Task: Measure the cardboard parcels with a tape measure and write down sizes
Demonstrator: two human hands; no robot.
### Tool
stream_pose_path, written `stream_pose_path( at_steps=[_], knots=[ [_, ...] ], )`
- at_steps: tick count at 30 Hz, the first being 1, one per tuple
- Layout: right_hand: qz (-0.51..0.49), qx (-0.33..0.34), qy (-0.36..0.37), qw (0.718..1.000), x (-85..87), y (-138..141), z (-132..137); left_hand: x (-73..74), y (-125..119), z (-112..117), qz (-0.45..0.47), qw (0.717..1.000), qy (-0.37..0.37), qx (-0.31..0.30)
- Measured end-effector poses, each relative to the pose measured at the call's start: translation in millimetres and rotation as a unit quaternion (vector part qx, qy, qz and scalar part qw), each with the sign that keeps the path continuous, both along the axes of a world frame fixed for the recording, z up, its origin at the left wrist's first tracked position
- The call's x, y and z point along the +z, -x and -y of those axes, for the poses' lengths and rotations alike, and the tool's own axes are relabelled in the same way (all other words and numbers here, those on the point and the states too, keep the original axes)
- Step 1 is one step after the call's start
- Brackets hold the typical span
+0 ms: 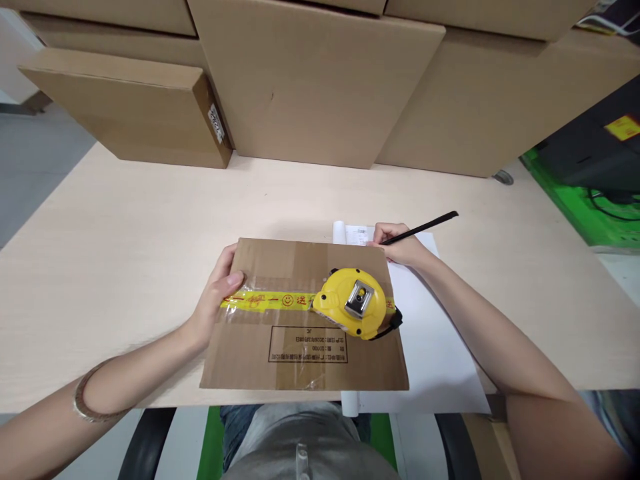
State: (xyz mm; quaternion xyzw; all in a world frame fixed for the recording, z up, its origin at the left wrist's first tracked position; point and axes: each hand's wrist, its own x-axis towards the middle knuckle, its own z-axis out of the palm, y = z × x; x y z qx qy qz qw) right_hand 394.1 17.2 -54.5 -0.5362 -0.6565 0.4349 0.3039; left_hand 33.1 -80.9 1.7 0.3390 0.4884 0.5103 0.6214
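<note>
My left hand (220,287) grips the left edge of a small cardboard box (260,367), thumb on top and fingers out of sight. Yellow printed tape (270,301) runs across the box. On its right half rests a yellow tape measure (337,300), metal clip facing up and black strap toward the right. Beyond the box's far right corner, my right hand (400,245) is closed around a black pen (425,227), whose tip is hidden by the fingers. That hand lies on white paper (435,347) with a rolled left edge, near some small print. The box covers part of the paper.
Large cardboard boxes (320,93) line the back of the pale table (125,213), with a smaller carton (125,113) at back left. A dark machine (595,147) stands on a green surface to the right. Chair armrests flank my lap.
</note>
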Motion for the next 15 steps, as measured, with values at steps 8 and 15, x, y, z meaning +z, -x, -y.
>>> stream_pose_path(
  at_steps=[8,15],
  knots=[
    [0.008,-0.004,0.001,1.0,0.2,-0.5,1.8,-1.1,1.9,1.7,-0.007,1.0,0.0,0.006],
    [0.018,-0.016,-0.025,0.999,-1.7,0.9,0.9,-2.0,1.7,0.8,-0.015,1.0,-0.012,0.005]
  ],
)
